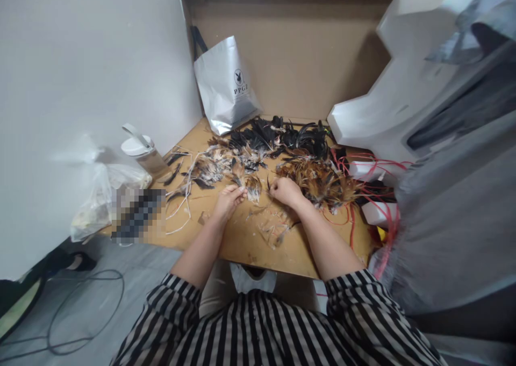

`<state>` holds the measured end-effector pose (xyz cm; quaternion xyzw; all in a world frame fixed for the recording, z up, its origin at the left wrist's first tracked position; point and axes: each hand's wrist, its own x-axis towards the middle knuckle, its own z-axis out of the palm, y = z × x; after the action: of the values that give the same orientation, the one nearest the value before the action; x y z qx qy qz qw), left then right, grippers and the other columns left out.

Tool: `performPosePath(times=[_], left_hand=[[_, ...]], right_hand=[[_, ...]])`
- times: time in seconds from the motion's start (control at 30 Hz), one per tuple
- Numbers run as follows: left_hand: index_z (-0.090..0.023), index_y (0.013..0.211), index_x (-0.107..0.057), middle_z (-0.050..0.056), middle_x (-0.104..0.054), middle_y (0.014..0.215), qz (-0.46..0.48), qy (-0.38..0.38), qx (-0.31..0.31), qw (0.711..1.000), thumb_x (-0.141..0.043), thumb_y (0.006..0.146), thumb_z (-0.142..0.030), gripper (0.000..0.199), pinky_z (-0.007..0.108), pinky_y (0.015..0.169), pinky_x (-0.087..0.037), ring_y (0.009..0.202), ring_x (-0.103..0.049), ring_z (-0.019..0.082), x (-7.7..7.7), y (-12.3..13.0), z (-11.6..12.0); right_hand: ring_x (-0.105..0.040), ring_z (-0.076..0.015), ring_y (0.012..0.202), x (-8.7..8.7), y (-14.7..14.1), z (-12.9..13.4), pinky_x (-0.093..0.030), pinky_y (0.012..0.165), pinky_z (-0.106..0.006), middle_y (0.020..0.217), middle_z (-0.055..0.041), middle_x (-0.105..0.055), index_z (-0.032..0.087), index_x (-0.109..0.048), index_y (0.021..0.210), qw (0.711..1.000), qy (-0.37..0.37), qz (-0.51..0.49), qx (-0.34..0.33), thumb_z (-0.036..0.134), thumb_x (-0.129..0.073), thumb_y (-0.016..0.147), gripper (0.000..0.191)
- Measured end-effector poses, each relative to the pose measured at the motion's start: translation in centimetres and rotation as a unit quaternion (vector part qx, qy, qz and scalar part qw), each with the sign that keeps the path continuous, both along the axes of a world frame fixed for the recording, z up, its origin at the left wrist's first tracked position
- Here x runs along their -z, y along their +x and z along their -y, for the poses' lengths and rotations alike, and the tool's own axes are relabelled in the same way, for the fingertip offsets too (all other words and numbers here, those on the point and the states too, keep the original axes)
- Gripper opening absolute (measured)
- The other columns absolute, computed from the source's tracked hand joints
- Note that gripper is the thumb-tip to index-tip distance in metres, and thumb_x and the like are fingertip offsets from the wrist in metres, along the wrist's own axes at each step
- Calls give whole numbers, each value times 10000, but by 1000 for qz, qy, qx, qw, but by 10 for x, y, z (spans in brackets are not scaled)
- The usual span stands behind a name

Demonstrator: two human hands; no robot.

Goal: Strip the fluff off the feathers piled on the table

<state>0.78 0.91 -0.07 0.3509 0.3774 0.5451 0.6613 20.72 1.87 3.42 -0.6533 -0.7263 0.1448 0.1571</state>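
Observation:
Over the middle of the wooden table, my left hand [230, 199] pinches a small bunch of brown feathers [239, 173] by its base, tips pointing up and away. A hand's width to the right, my right hand [285, 192] is closed, and a thin dark feather [269, 182] sticks up from its fingertips. Just beyond my right hand spreads a pile of glossy brown feathers [322, 182]. Paler brown and white feathers [209, 164] lie past my left hand, with black feathers [282, 137] behind them. Loose feather scraps [276, 229] are scattered between my forearms.
A silver bag [226, 89] leans against the cardboard back panel [306, 54]. Left are a lidded jug [147, 159], a plastic bag [94, 205] and white cords [187, 188]. Red strings [389, 215] hang at the right, beside grey fabric [455, 210]. A cable [84, 280] loops on the floor.

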Motion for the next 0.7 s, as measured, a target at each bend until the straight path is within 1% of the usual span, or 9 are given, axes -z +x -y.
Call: performPosePath(times=[0.03, 0.07, 0.1, 0.17, 0.27, 0.37, 0.43, 0.57, 0.7], left_hand=[[-99, 637, -597, 32, -633, 626, 6, -2, 4, 1000, -744, 545, -251, 231, 151, 495, -420, 529, -558, 62, 0, 0, 0], [-99, 639, -596, 35, -637, 635, 12, -4, 8, 1000, -745, 546, -247, 230, 149, 495, -424, 534, -561, 63, 0, 0, 0], [-98, 642, -595, 37, -642, 645, 18, -6, 12, 1000, -744, 548, -242, 228, 148, 495, -427, 539, -565, 63, -1, 1, 1], [-96, 647, -591, 42, -651, 668, 32, -10, 25, 999, -741, 558, -233, 221, 142, 493, -429, 546, -571, 63, -2, 1, 1], [-95, 673, -593, 50, -664, 706, 48, -11, 51, 997, -726, 587, -215, 198, 134, 488, -430, 558, -580, 62, -2, 2, 3], [-94, 697, -599, 57, -671, 735, 63, -14, 72, 995, -711, 610, -195, 174, 125, 482, -431, 574, -591, 65, 0, 1, 2], [-94, 719, -608, 57, -671, 739, 71, -18, 85, 994, -702, 622, -184, 163, 118, 471, -427, 580, -594, 66, 2, 1, 2], [-105, 781, -619, 53, -668, 750, 82, -35, 107, 990, -674, 654, -158, 149, 103, 447, -412, 582, -593, 60, 4, 0, 0], [-117, 801, -617, 45, -659, 739, 79, -54, 112, 989, -651, 678, -147, 132, 98, 440, -408, 566, -584, 51, 3, 1, 1]], right_hand=[[-568, -160, 634, 2, 2, -3, -384, 584, -232, 633, -62, -628, 138, -649, 630, 997, 12, -76, -11, 255, -513, 656, 181], [-547, -138, 597, 3, 2, -5, -377, 569, -222, 608, -40, -612, 136, -641, 629, 987, 22, -159, -19, 274, -515, 662, 190], [-523, -119, 565, 4, 1, -6, -371, 553, -215, 594, -23, -599, 134, -637, 639, 970, 28, -242, -20, 298, -525, 662, 200], [-477, -93, 516, 3, -6, -5, -359, 527, -211, 582, 0, -581, 133, -633, 672, 925, 28, -379, -7, 351, -560, 646, 231], [-425, -73, 471, -1, -25, 3, -347, 508, -213, 536, 24, -545, 139, -619, 663, 869, 10, -495, 10, 384, -610, 606, 252], [-424, -69, 473, -5, -46, 13, -354, 512, -212, 536, 32, -534, 144, -605, 655, 828, 4, -561, 9, 367, -641, 584, 236], [-454, -79, 500, -5, -57, 17, -373, 528, -216, 563, 25, -551, 149, -600, 659, 809, 17, -587, 13, 364, -650, 579, 234], [-503, -108, 532, 0, -71, 20, -406, 533, -228, 569, 11, -561, 163, -583, 665, 794, 14, -607, 25, 391, -643, 584, 250], [-498, -108, 522, 5, -74, 20, -403, 518, -224, 560, 20, -546, 170, -572, 675, 788, 9, -615, 25, 410, -638, 587, 264]])
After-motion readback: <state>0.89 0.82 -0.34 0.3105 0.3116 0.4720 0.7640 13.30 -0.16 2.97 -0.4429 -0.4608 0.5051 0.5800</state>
